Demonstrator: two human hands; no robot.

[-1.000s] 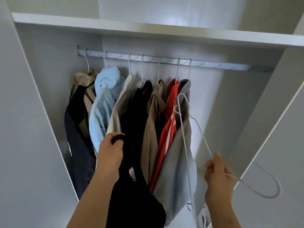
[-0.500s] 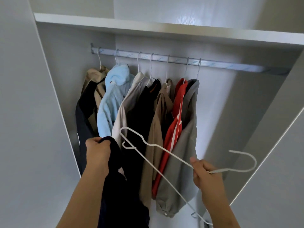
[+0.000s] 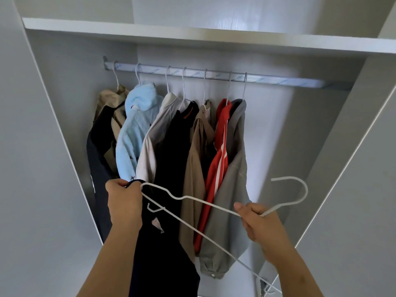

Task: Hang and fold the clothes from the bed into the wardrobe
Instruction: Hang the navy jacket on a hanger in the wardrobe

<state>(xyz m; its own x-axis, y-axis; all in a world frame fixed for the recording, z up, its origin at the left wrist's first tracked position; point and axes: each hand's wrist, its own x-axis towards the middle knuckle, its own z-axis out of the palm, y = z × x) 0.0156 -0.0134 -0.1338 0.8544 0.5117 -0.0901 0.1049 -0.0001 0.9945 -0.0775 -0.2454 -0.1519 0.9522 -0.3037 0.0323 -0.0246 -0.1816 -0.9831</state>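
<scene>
I stand before the open wardrobe, looking up at its metal rail (image 3: 278,80). My left hand (image 3: 124,203) grips the top edge of a black garment (image 3: 162,249) that hangs down in front of me. My right hand (image 3: 259,221) holds a white wire hanger (image 3: 205,201) by its neck, hook pointing right. The hanger's left shoulder tip touches the garment's opening beside my left fingers. Several clothes hang on the rail's left half: tan, light blue (image 3: 137,133), beige, black, khaki, red (image 3: 218,151) and grey (image 3: 233,189).
A white shelf (image 3: 192,37) spans the wardrobe above the rail. White side panels (image 3: 42,168) close in on both sides, with a door edge at right (image 3: 353,168). The rail's right half carries no hangers. More white hangers show at the bottom edge (image 3: 263,286).
My right hand swung the hanger from hanging downward to lying across, then slid its left tip up to the garment's opening at my left hand. The view tilted slightly down.
</scene>
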